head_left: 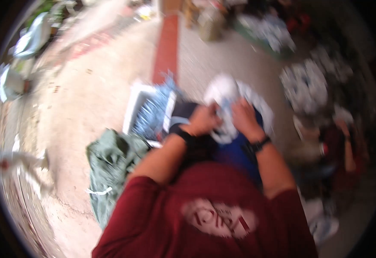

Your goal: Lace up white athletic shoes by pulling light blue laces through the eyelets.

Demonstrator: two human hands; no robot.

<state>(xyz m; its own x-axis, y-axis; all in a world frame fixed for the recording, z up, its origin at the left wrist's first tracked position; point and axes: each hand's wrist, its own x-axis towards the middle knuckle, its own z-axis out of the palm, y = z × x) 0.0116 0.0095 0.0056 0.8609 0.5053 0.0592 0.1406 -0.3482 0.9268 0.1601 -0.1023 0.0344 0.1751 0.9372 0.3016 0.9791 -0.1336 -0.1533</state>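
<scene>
Nearest is the person's dark red shirt (205, 215), with a green bag (110, 163) lying on the floor (80, 94) to its left. Just beyond, the left hand (203, 120) and right hand (246, 118) sit side by side, each grip closed on a bunched white cloth (226, 99) held over a blue container (235, 152); the picture is blurred, so finger detail is unclear. Left of the hands stands a white tray (134, 107) of blue-and-white items, and farther right more white bundles (304, 84) lie heaped.
</scene>
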